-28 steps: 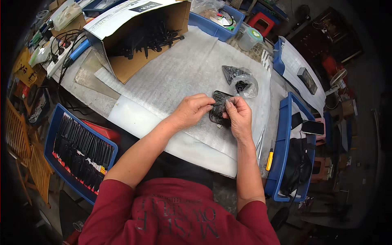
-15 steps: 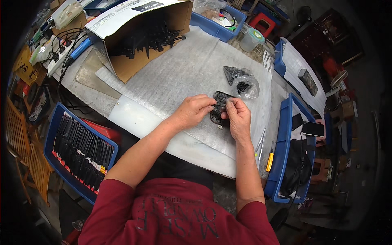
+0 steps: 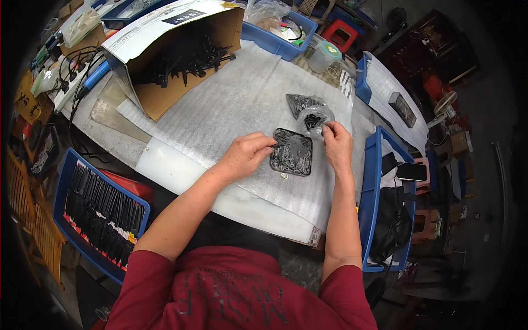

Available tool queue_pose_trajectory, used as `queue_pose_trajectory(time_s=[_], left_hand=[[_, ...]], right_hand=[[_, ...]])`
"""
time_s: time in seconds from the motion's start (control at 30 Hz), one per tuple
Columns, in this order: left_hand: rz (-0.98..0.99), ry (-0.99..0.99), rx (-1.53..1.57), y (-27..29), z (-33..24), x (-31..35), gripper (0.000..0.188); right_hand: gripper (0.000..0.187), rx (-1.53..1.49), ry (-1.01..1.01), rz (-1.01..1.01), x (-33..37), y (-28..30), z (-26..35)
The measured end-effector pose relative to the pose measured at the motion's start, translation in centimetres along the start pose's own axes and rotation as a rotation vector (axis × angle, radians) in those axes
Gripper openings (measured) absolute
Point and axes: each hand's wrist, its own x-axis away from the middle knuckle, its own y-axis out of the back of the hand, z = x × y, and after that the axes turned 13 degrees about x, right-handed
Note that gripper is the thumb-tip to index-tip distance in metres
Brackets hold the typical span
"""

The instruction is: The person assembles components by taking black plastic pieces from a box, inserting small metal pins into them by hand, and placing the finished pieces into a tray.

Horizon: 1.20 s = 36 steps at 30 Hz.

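Note:
My left hand is closed in a pinch on a thin black rod-like piece, held at the left edge of a shallow dark tin. Many fine metal pins lie loose in this square tin with rounded corners. At the near right edge of a clear plastic bag is my right hand, its fingers pressed together. What they hold, if anything, is hidden. Through the bag's open mouth small black parts show. A small pale piece lies just in front of the tin.
An open cardboard box of black parts stands far left on the foam-covered table. Blue bins flank the table: the left bin has black packaged pieces, the right bin a phone and a black bag. A lidded tub stands behind.
My hands were together above the tin and have moved apart. My right hand has gone to the plastic bag; the left keeps the thin black piece. The view has shifted slightly.

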Motion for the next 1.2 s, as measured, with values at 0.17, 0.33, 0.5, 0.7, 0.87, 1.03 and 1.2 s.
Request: queue_pose_trajectory(time_s=[0.17, 0.33, 0.5, 0.7, 0.87, 1.03, 1.2], left_hand=[[-0.002, 0.000, -0.015, 0.1, 0.1, 0.0, 0.011], [0.007, 0.026, -0.015, 0.0, 0.1, -0.1, 0.011], [0.011, -0.010, -0.028, 0.0, 0.3, -0.1, 0.012], [0.003, -0.001, -0.022, 0.0, 0.4, 0.0, 0.012], [0.013, -0.002, -0.012, 0.2, 0.4, 0.0, 0.012], [0.001, -0.005, -0.018, 0.2, 0.3, 0.0, 0.012], [0.010, 0.017, -0.007, 0.0, 0.1, -0.1, 0.012]], right_hand=[[0.015, 0.274, 0.288, -0.034, -0.9, -1.7, -0.1], [0.015, 0.588, 0.307, 0.079, -1.4, -2.6, 0.7], [0.015, 0.731, 0.309, 0.226, -2.2, -2.5, 1.2], [0.013, 0.655, 0.350, 0.111, -1.6, -3.1, 0.0], [0.010, 0.367, 0.385, -0.061, -0.2, -2.6, -0.1], [0.014, 0.033, 0.252, 0.019, 1.1, -2.2, 0.6], [0.015, -0.388, 0.065, 0.335, 2.6, -1.6, 2.0]])
